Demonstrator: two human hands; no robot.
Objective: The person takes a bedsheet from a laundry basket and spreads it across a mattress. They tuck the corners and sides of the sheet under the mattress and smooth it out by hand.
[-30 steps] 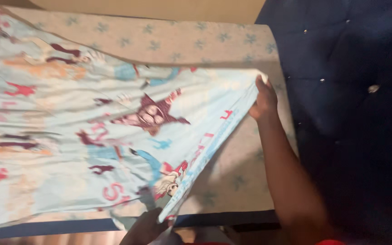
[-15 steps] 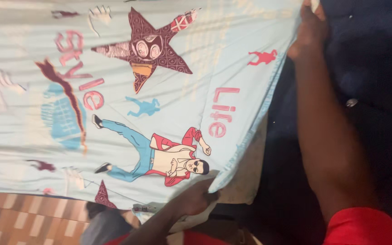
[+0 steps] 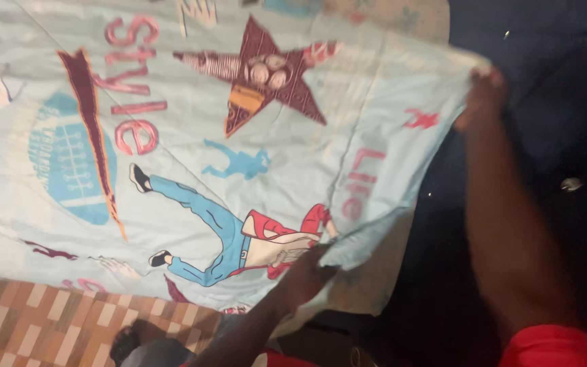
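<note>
A light blue bedsheet [image 3: 191, 136] printed with a maroon star, a running figure and pink letters fills most of the head view. My right hand [image 3: 485, 98] grips its far corner, held up at the upper right. My left hand [image 3: 307, 272] grips the near corner at the sheet's lower edge, low in the middle. The edge between my hands hangs loose and folds over. A pale mattress [image 3: 368, 292] shows under the sheet by my left hand.
A dark navy tufted surface [image 3: 552, 75] with shiny buttons lies to the right, beyond the mattress edge. A brown and cream patterned floor [image 3: 42, 319] shows at the lower left. My red sleeve [image 3: 552, 350] is at the bottom right.
The view has closed in on the sheet. My right hand has come lower and nearer with its corner. My left hand still holds the near corner, and the edge between them has slackened.
</note>
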